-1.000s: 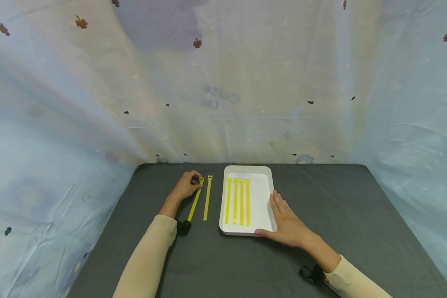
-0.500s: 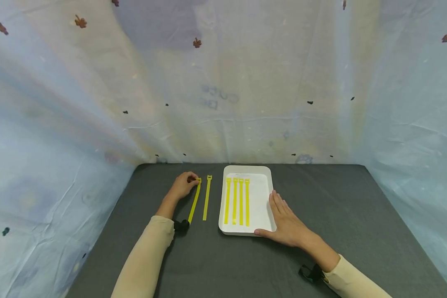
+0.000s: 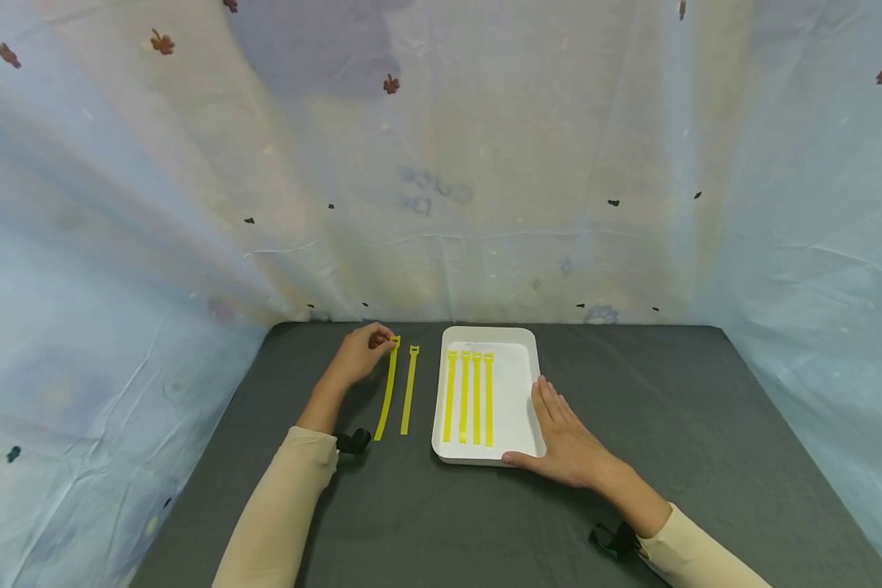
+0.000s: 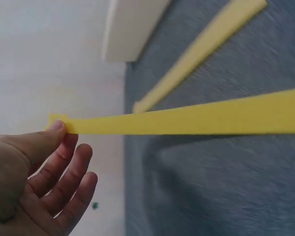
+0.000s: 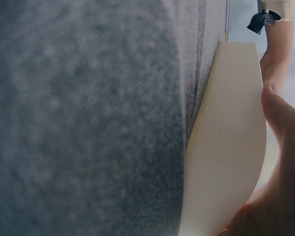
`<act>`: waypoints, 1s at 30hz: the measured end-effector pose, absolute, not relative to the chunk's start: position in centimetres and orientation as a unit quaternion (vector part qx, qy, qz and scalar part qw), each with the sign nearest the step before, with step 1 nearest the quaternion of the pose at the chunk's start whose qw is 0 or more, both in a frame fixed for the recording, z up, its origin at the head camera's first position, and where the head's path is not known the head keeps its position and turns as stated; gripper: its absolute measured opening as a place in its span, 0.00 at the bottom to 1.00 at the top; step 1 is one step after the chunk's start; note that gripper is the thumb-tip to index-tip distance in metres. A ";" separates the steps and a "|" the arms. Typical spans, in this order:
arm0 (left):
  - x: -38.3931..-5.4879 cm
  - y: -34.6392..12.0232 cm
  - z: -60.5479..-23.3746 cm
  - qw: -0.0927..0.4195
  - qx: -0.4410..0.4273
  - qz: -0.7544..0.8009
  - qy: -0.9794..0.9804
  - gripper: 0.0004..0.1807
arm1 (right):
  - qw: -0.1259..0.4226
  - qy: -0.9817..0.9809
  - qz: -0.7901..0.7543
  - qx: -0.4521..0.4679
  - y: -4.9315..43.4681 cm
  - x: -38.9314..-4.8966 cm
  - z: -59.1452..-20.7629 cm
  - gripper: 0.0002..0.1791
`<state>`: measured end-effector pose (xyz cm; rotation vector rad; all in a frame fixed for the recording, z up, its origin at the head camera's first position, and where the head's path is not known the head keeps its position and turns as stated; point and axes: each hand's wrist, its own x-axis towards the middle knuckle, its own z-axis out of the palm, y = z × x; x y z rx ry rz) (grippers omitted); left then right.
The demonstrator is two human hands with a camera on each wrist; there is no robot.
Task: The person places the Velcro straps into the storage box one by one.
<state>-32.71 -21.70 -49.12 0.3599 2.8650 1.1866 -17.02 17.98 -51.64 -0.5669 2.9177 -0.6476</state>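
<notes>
My left hand (image 3: 358, 353) pinches the slotted head of a yellow cable tie (image 3: 388, 392) between thumb and fingers. In the left wrist view the tie (image 4: 196, 118) stretches away from the thumb tip, and the other fingers are loosely bent below. Beside it on the table lies a second yellow cable tie (image 3: 409, 392). My right hand (image 3: 569, 445) rests against a white tray (image 3: 518, 392), straight fingers along its right side and thumb at its near right corner. Inside the tray several yellow cable ties (image 3: 476, 400) lie side by side, heads at the far end.
A dark grey cloth (image 3: 426, 523) covers the table. Pale patterned curtains (image 3: 441, 163) hang behind it and on both sides. Each wrist carries a black camera mount, the left one (image 3: 354, 442) close to the near end of the held tie.
My left hand has moved slightly left and away from me, raising the head of the cable tie, which now bows. The right hand and tray have stayed in place.
</notes>
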 end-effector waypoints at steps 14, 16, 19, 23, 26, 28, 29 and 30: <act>-31.1 -19.4 -44.1 -0.039 0.139 0.398 0.906 0.13 | 0.052 0.959 -0.210 -0.185 18.0 -17.1 -51.6 0.75; -30.8 -18.9 -43.3 -0.048 0.140 0.401 0.904 0.13 | 0.055 0.959 -0.210 -0.184 18.0 -17.1 -51.7 0.75; -30.3 -18.0 -42.3 -0.060 0.151 0.415 0.895 0.14 | 0.057 0.958 -0.213 -0.183 18.0 -17.1 -51.7 0.75; -29.6 -16.6 -41.1 -0.072 0.169 0.441 0.879 0.13 | 0.055 0.958 -0.212 -0.183 18.0 -17.1 -51.6 0.75; -29.3 -15.7 -40.6 -0.079 0.176 0.449 0.873 0.12 | 0.049 0.958 -0.213 -0.186 18.0 -17.0 -51.5 0.75; -29.2 -15.2 -40.3 -0.081 0.180 0.451 0.870 0.12 | 0.046 0.957 -0.217 -0.188 18.0 -17.0 -51.5 0.74; -29.2 -15.0 -40.2 -0.080 0.182 0.455 0.868 0.12 | 0.047 0.957 -0.217 -0.188 18.0 -17.0 -51.5 0.74; -29.1 -14.8 -40.1 -0.079 0.184 0.459 0.865 0.12 | 0.045 0.956 -0.219 -0.189 18.0 -17.0 -51.5 0.74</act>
